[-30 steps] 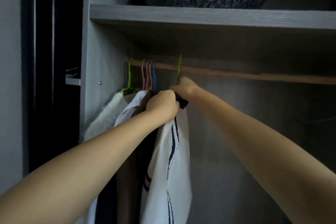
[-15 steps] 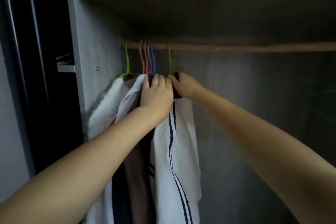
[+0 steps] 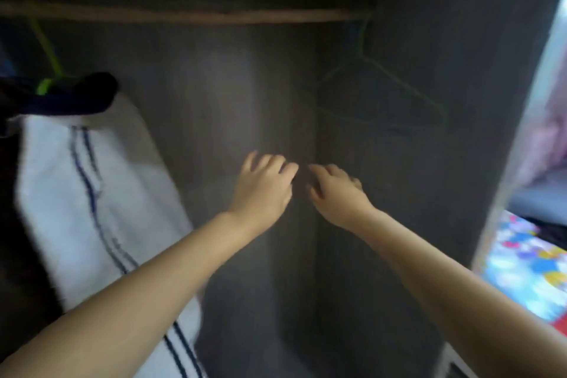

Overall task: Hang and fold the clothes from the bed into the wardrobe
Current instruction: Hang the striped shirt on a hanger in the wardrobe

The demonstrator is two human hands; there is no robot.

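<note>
left hand loosely spread, holding nothing | right hand likewise empty, nearly touching | shirt hanging left | empty hanger hanging right

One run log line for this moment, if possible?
left hand: empty | right hand: empty | white navy-striped shirt: hanging on wooden rail | empty green wire hanger: right end

A wooden wardrobe rail carries a white, navy-striped garment on a lime-green hanger at left, an empty green wire hanger at right.

White shirt (navy stripes), green hanger.
</note>
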